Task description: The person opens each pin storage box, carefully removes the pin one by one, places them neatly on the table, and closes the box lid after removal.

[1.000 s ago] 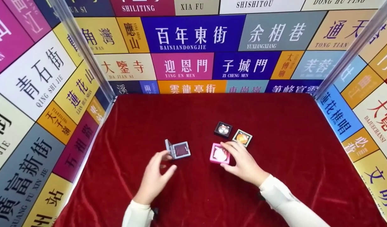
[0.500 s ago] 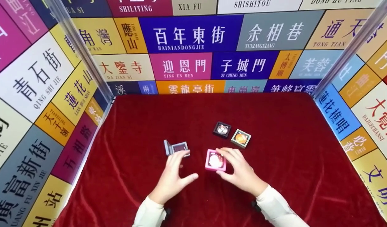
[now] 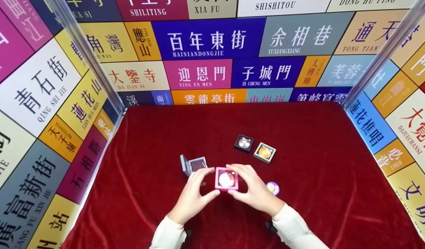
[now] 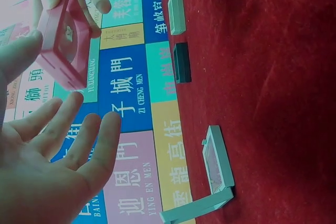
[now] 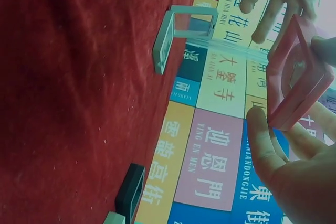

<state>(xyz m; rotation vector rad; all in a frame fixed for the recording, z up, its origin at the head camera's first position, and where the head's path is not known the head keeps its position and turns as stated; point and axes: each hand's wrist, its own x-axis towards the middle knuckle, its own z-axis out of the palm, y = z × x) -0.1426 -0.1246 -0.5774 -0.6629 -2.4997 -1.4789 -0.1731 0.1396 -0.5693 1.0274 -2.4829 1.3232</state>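
Note:
The pink framed box (image 3: 226, 178) is held up between both hands in the head view. My right hand (image 3: 255, 190) grips its right side, with thumb at the near corner and fingers at the far one. Beside its left edge is my left hand (image 3: 195, 195), fingers extended and spread; in the left wrist view the left thumb reaches the pink box (image 4: 63, 40), while the other fingers lie close below it. An open grey box (image 3: 197, 164), lid raised on its left, lies just beyond my left hand.
A black framed box (image 3: 243, 142) and a pale green framed box (image 3: 264, 152) lie behind and right of the pink one. A round purple piece (image 3: 273, 188) is beside my right hand. Sign-covered panels (image 3: 209, 38) surround the red cloth (image 3: 164, 128).
My right hand has carried the pink box left and nearer. My left hand has moved right from the grey box to the pink box's side. The purple piece has come into view.

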